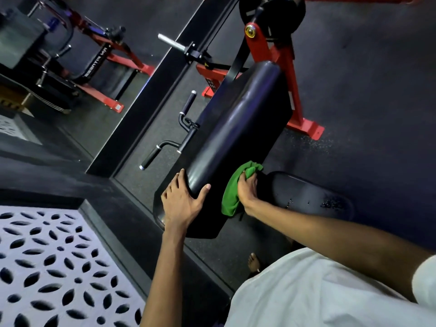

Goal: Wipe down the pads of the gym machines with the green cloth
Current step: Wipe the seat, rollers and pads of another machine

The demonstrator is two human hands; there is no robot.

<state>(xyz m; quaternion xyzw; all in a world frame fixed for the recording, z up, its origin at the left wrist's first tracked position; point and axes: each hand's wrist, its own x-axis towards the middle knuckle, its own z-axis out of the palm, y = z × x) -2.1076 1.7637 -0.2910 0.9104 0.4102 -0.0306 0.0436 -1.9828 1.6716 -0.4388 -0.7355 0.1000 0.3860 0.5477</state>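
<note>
The right hand (pixel 246 191) grips the bunched cloth (pixel 232 192) against the pad (pixel 236 128); the left hand (pixel 181 201) lies spread open on the pad's near end.

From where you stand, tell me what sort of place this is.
Most likely a gym. A long black padded bench sits on a red steel machine frame, a bare chrome weight peg juts out nearby, and the floor is dark speckled rubber.

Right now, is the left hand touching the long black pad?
Touching. The head view shows the left hand wrapped over the near end of the long black pad, thumb and fingers on it, no gap.
</note>
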